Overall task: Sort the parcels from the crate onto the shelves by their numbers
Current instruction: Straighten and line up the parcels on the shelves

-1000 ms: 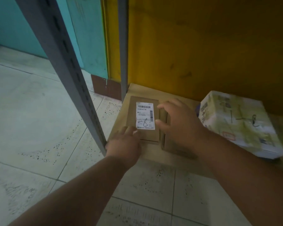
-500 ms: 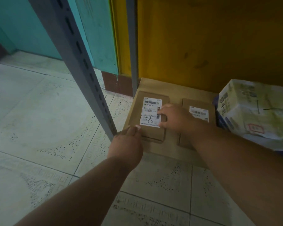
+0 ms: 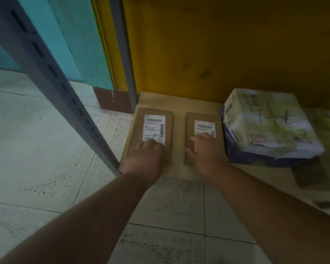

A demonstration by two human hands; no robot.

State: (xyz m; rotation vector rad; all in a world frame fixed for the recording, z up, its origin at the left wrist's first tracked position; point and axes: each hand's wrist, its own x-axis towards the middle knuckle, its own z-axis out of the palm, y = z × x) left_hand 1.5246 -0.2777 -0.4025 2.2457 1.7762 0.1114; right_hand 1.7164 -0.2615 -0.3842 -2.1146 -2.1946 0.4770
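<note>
Two flat brown parcels lie side by side on the bottom shelf (image 3: 179, 103). The left hand (image 3: 144, 159) rests flat on the left parcel (image 3: 152, 134), fingers on its white label (image 3: 154, 128), which has barcodes and a hand-drawn mark too blurry to read. The right hand (image 3: 205, 149) lies flat on the right parcel (image 3: 204, 134), covering part of its label. A white printed box (image 3: 269, 121) sits just beside them.

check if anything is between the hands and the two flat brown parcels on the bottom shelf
Nothing visible is. The left hand rests directly on the left parcel, over its label's lower edge, and the right hand rests on the right parcel. The green box sits off to the right.
</note>
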